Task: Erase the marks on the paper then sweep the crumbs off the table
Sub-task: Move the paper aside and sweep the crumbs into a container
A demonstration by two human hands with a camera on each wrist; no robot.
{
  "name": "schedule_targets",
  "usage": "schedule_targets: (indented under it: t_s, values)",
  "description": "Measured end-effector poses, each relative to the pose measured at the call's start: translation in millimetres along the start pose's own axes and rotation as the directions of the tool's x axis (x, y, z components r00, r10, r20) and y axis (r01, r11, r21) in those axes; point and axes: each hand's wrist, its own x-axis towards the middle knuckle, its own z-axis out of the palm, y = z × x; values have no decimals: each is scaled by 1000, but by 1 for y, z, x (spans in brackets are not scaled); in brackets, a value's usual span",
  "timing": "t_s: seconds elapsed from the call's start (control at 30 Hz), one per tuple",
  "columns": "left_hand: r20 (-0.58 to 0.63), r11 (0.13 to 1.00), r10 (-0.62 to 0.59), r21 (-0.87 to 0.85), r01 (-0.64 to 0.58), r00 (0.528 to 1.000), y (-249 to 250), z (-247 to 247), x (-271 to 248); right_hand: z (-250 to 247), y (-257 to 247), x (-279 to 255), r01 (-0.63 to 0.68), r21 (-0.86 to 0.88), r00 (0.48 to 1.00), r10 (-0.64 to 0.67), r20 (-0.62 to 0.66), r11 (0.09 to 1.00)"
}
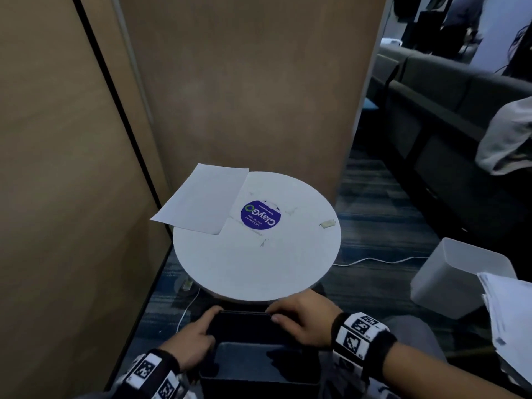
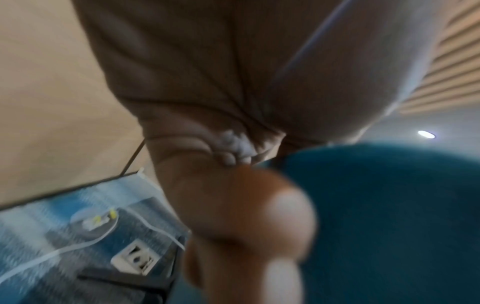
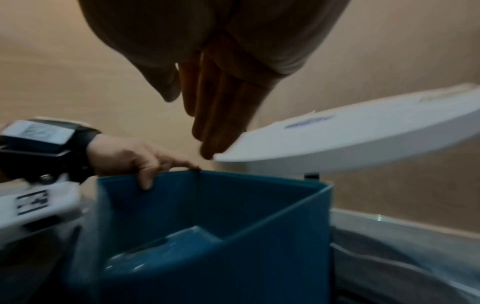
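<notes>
A white sheet of paper (image 1: 204, 200) lies at the far left of the round white table (image 1: 253, 269), overhanging its edge. Small crumbs (image 1: 263, 242) lie near the blue round sticker (image 1: 260, 215), and a white eraser (image 1: 327, 224) sits by the right rim. Below the table's near edge is a dark blue bin (image 1: 259, 361). My left hand (image 1: 201, 326) grips the bin's left rim, thumb inside (image 3: 145, 181). My right hand (image 1: 299, 319) lies over the far rim, its fingers (image 3: 218, 115) straight and reaching the table's edge (image 3: 350, 148).
Brown partition walls (image 1: 244, 96) close the left and back. To the right stand a white bin (image 1: 460, 277), a pile of papers (image 1: 512, 312) and a dark sofa (image 1: 460, 110). A white cable (image 1: 374, 260) and a floor socket (image 2: 135, 259) lie on the carpet.
</notes>
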Motion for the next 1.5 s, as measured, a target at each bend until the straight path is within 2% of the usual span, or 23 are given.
schedule_targets:
  t_s: [0.07, 0.13, 0.27, 0.37, 0.43, 0.5, 0.63, 0.83, 0.97, 1.07, 1.13, 1.17, 1.23, 1.27, 1.33, 1.37, 1.43, 1.5]
  values:
    - [9, 999, 20, -49, -19, 1000, 10, -5, -18, -18, 5, -4, -47, -67, 999, 46, -16, 997]
    - [-25, 993, 71, -89, -73, 997, 18, -10, -32, -33, 13, -10, -116, -46, 993, 115, -40, 992]
    - [-233, 978, 131, -130, -164, 964, 49, -41, -50, -60, 15, -11, -133, 21, 974, 135, -181, 991]
    - [-361, 983, 153, -42, -180, 920, 87, -69, -49, -85, 6, 2, -231, 191, 922, 277, -270, 954]
    - [-452, 985, 160, 19, -170, 878, 114, -87, -40, -100, 11, 18, -302, 290, 858, 391, -332, 908]
    - [-494, 982, 177, 35, -184, 851, 140, -103, -23, -114, 21, 35, -328, 393, 812, 469, -347, 859]
    - [-591, 979, 201, 85, -188, 782, 175, -127, 32, -143, 49, 76, -345, 473, 782, 527, -333, 811]
    - [-510, 951, 245, 290, -104, 824, 212, -153, 140, -151, 124, 156, -422, 501, 747, 603, -280, 755]
    - [-443, 956, 254, 248, -155, 860, 210, -163, 196, -137, 166, 188, -523, 491, 686, 686, -243, 697]
    - [-351, 958, 273, 179, -222, 896, 202, -166, 216, -126, 187, 194, -584, 472, 656, 727, -205, 660]
    - [-380, 967, 248, 146, -207, 891, 191, -177, 220, -126, 190, 194, -571, 482, 672, 715, -191, 665]
    - [-438, 973, 220, 165, -163, 871, 179, -188, 221, -126, 190, 194, -561, 469, 682, 702, -206, 682]
    - [-552, 960, 146, 278, 16, 821, 145, -213, 220, -126, 184, 192, -530, 392, 705, 648, -290, 752]
    - [-572, 922, 104, 362, 137, 813, 124, -224, 218, -125, 181, 189, -505, 344, 717, 607, -343, 792]
    - [-522, 803, -51, 485, 346, 851, 87, -234, 214, -120, 169, 181, -457, 240, 751, 516, -412, 857]
    - [-465, 758, -125, 526, 387, 876, 76, -230, 208, -116, 163, 176, -438, 183, 775, 473, -419, 880]
    - [-383, 700, -203, 587, 407, 901, 71, -206, 189, -104, 146, 164, -392, 82, 837, 392, -381, 916]
    - [-413, 644, -172, 640, 419, 894, 74, -177, 173, -86, 126, 156, -300, 35, 904, 296, -309, 953]
